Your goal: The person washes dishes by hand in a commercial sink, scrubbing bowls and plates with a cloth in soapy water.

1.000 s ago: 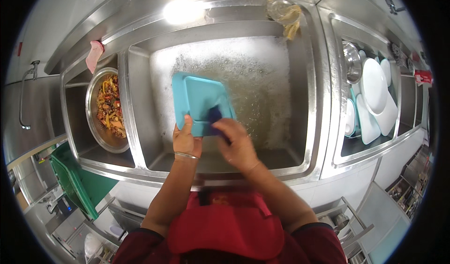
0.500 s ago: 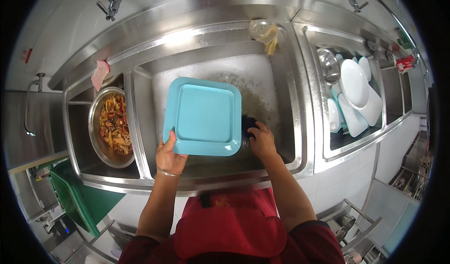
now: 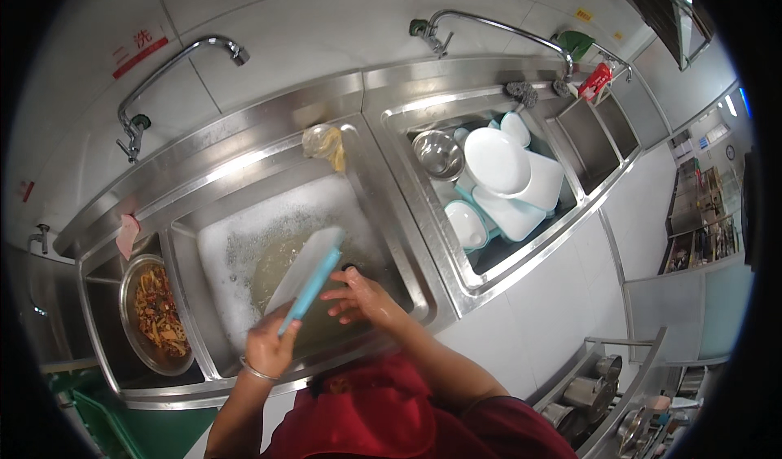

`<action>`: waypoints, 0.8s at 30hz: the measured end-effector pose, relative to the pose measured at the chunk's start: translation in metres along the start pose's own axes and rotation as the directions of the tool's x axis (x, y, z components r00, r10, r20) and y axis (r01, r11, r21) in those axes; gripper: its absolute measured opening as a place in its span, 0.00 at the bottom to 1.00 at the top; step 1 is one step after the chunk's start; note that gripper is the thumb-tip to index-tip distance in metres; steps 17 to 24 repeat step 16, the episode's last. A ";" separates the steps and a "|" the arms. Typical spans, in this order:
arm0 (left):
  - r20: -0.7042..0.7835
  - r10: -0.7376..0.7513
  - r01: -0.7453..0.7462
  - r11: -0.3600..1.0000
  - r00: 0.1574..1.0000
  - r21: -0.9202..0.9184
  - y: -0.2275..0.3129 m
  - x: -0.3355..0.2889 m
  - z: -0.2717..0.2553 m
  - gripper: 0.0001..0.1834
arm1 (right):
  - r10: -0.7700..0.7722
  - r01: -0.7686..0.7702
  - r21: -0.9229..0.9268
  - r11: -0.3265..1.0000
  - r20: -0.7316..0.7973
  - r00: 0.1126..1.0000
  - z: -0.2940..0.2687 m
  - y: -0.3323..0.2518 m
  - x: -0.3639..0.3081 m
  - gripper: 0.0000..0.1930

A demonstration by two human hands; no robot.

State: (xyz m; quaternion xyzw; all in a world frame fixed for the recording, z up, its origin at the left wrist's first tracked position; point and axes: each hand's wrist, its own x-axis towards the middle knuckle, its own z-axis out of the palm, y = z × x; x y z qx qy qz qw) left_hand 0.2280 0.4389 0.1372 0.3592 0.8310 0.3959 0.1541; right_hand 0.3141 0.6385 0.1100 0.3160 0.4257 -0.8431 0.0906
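Observation:
My left hand (image 3: 270,346) grips the lower edge of a square plate (image 3: 308,273), blue on one face and pale on the other. The plate is held tilted, almost edge-on, above the soapy water in the middle sink (image 3: 389,229). To its right is my right hand (image 3: 365,300), fingers spread and apart from the plate, with nothing visible in them. A small dark patch shows beside its thumb; what it is cannot be made out.
A basin of food scraps (image 3: 163,316) stands in the left sink. White and blue plates (image 3: 497,162) and a steel bowl (image 3: 438,155) fill the right sink. Yellowish gloves or cloth (image 3: 327,145) lie at the back corner. Faucets (image 3: 134,137) rise behind. Pots (image 3: 588,394) sit on a lower rack.
The plate has turned from its blue face toward me to nearly edge-on. My right hand has come off the dark scrubber and spread its fingers. The view has swung right.

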 end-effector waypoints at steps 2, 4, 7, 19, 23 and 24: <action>0.055 0.303 -0.307 0.949 0.951 0.080 0.020 0.007 0.022 0.14 | -0.007 0.008 -0.032 0.999 0.025 1.000 -0.016 -0.018 -0.017 0.31; 0.146 0.380 -0.400 0.905 0.914 0.149 0.048 0.015 0.044 0.17 | -0.092 0.083 -0.083 0.993 -0.104 0.990 -0.034 -0.029 -0.042 0.25; 0.230 0.431 -0.478 0.852 0.872 0.213 0.082 0.033 0.078 0.21 | -0.275 0.291 0.079 0.954 -0.162 0.948 -0.089 -0.032 -0.062 0.18; -0.019 0.247 -0.242 0.960 0.969 0.141 0.103 0.036 0.120 0.19 | -0.422 0.474 -0.021 0.880 -0.491 0.762 -0.329 -0.061 -0.048 0.13; -0.019 0.247 -0.242 0.960 0.969 0.141 0.103 0.036 0.120 0.19 | -0.422 0.474 -0.021 0.880 -0.491 0.762 -0.329 -0.061 -0.048 0.13; -0.019 0.247 -0.242 0.960 0.969 0.141 0.103 0.036 0.120 0.19 | -0.422 0.474 -0.021 0.880 -0.491 0.762 -0.329 -0.061 -0.048 0.13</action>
